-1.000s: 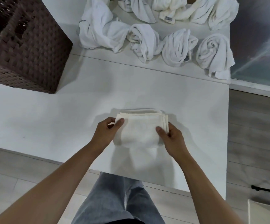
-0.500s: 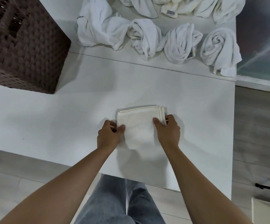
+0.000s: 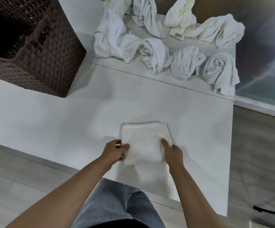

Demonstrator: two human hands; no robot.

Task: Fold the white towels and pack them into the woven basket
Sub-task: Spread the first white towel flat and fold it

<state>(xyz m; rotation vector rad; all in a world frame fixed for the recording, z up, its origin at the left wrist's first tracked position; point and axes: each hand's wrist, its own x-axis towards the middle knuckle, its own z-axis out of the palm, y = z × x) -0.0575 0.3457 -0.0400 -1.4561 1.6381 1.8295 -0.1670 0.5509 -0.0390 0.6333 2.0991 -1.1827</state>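
Observation:
A folded white towel (image 3: 144,142) lies as a small square near the front edge of the white table (image 3: 59,129). My left hand (image 3: 114,151) pinches its left edge, thumb on top. At the right edge my right hand (image 3: 173,153) grips the towel, thumb over the top and fingers beside the stacked layers. The dark brown woven basket (image 3: 39,63) stands at the far left of the table, its opening facing up and dark inside. Several crumpled white towels (image 3: 186,63) lie in a heap along the table's back right.
The table's right edge (image 3: 230,145) drops to a grey wooden floor (image 3: 256,153). My jeans-clad legs (image 3: 117,206) are below the front edge. A glass panel (image 3: 265,55) rises at the far right behind the towel heap.
Both hands keep their hold on the folded towel's sides. The view has shifted, bringing more of the towel heap and the basket into sight.

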